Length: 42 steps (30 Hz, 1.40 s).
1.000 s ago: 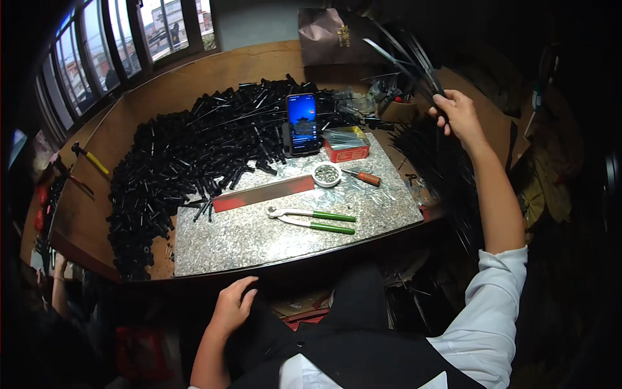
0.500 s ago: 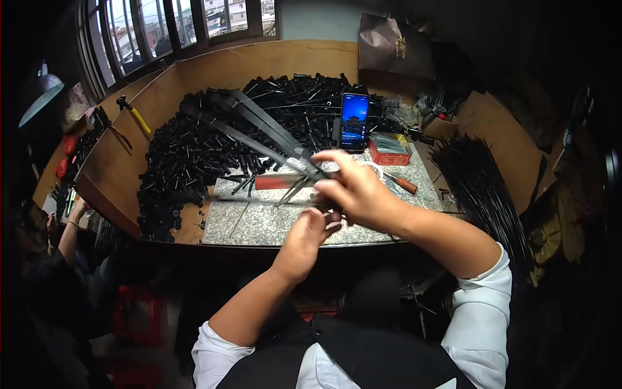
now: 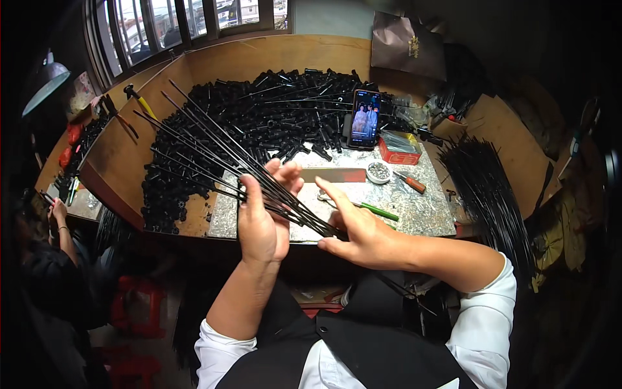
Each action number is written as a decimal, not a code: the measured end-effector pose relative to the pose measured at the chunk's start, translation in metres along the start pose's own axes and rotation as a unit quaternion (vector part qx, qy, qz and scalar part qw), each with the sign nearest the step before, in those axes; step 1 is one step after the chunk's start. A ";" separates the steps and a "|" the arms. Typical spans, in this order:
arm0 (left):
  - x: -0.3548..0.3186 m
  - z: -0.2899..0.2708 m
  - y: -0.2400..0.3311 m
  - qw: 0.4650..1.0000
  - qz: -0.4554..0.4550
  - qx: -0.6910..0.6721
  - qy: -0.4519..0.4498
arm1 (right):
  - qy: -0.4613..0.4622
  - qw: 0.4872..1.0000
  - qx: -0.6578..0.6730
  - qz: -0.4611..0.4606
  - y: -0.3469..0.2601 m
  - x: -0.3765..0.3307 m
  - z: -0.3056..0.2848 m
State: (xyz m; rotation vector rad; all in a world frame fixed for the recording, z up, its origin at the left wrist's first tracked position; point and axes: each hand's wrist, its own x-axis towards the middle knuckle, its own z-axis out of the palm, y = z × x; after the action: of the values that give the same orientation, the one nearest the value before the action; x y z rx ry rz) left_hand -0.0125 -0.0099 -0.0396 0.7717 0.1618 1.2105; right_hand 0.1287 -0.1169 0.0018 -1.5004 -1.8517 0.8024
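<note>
A loose bundle of thin black rods [image 3: 214, 141] slants across the bench, fanned out toward the upper left. My left hand [image 3: 262, 230] cradles it loosely, thumb raised on one side and curved fingers on the other. At the bundle's lower right end is my right hand [image 3: 369, 238], its thumb and index finger spread apart and the rod ends against the hollow between them. The rest of its fingers are partly hidden. Just past the hands, a green-handled tool [image 3: 379, 211] lies on the speckled board [image 3: 424, 211].
A large heap of black parts [image 3: 272, 104] fills the back of the walled bench. A propped phone [image 3: 365, 120], red box [image 3: 400, 149], white dish [image 3: 378, 172] and orange-handled screwdriver [image 3: 410, 183] stand or lie beyond my right hand. More rods [image 3: 486, 181] lie at right. Another person's hand [image 3: 58, 211] is at far left.
My left hand has moved up and left, under the bundle. My right hand has lowered and spread its fingers, shifting from gripping mid-bundle to the rod ends. The phone picture has changed.
</note>
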 end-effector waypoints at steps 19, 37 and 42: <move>-0.027 0.002 -0.002 0.991 -0.067 0.118 -0.018 | 0.086 0.992 0.086 0.019 0.008 0.007 0.008; -0.030 -0.014 0.021 0.832 0.183 0.523 -0.024 | 0.099 0.990 0.104 -0.003 0.020 0.013 0.007; -0.018 -0.032 0.045 0.686 0.406 0.596 0.099 | 0.061 0.989 0.132 0.034 0.017 0.012 0.000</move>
State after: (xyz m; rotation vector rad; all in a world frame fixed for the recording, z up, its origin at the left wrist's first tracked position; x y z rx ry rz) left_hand -0.0706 -0.0058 -0.0404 1.9979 0.9368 2.0299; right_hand 0.1370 -0.1025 -0.0098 -1.4172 -1.5454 0.9267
